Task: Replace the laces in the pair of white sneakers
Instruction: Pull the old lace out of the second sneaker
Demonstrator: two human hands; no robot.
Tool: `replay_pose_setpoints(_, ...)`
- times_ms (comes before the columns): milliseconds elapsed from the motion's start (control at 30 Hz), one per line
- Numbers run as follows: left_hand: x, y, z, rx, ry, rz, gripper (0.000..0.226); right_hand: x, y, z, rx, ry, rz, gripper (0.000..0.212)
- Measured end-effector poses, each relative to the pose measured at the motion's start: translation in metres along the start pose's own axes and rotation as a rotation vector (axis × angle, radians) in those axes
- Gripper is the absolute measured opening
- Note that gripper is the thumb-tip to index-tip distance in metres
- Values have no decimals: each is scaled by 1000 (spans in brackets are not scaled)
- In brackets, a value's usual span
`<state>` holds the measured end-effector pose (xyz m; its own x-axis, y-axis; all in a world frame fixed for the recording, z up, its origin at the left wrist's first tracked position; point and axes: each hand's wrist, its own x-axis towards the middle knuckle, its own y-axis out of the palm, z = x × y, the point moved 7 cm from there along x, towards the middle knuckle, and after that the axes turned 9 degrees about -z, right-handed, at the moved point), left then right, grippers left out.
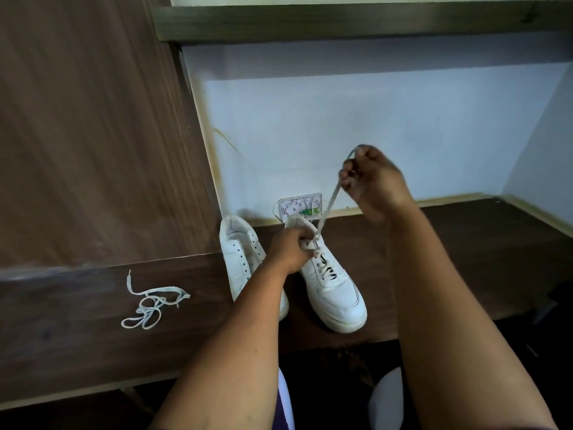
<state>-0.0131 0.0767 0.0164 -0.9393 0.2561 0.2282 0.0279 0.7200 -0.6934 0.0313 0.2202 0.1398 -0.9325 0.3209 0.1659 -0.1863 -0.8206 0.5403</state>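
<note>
head view: i judge lacing of the right sneaker under way on the desk; my right hand pinches the lace taut; left hand grips the eyelets; next, threading; left sneaker unlaced; spare lace apart.

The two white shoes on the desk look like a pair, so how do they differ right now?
The left sneaker has bare eyelets and no lace; the right sneaker is laced over its lower eyelets. Nobody touches the left sneaker, while the left hand grips the right sneaker's top and the right hand pulls its lace upward. Both are white, upright, side by side on the dark wooden desk.
</note>
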Motion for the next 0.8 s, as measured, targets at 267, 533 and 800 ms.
replay_pose_setpoints(267,0,0,-14,44,71,-170,17,-37,-17,-38,-945,464,545,27)
replay_pose_setpoints(533,-11,-56,-23,-1048,-254,-137,34,0,-35,-84,-1445,-9,153,24)
replay_pose_setpoints(800,-22,-37,-7,-320,-104,325,22,5,-47,-111,-1307,-121,117,17)
